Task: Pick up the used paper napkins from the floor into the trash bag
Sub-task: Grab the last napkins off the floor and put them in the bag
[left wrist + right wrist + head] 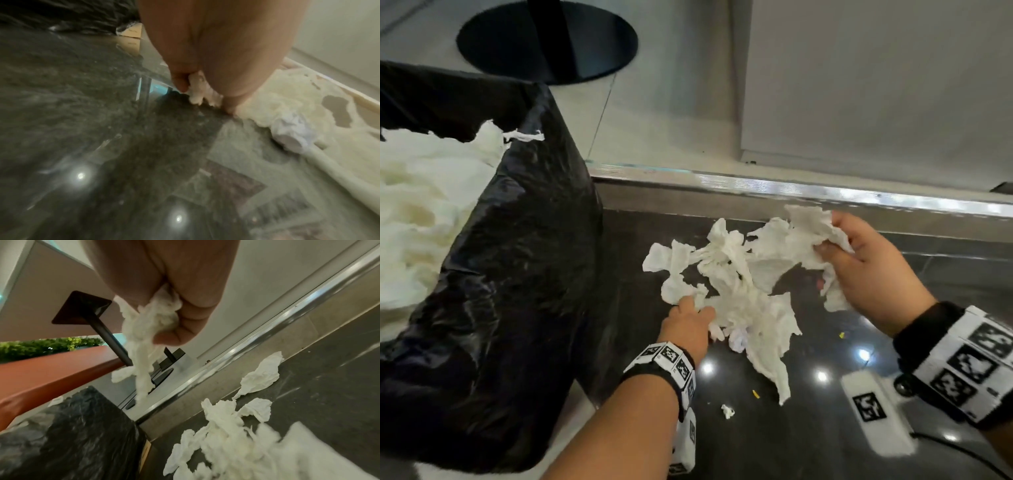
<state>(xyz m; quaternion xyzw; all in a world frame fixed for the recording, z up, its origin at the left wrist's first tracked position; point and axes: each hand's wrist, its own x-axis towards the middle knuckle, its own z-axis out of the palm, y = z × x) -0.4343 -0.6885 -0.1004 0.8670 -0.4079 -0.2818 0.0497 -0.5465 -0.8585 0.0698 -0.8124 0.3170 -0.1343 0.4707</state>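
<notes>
Trash bag (517, 274) — one, black, well left of the fingers. Hands — two: left hand (688, 325), right hand (873, 270). Napkins (739, 284) — one tangled heap between the fingers, separate sheets uncountable. Paper scrap (727, 411) — one. Round table base (548, 41) — one.

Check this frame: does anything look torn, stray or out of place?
Yes. The trash bag has a ragged, torn-looking rim with a napkin shred hanging over it. Small scraps lie apart from the napkin pile on the dark floor: a white crumb and two yellow bits.
</notes>
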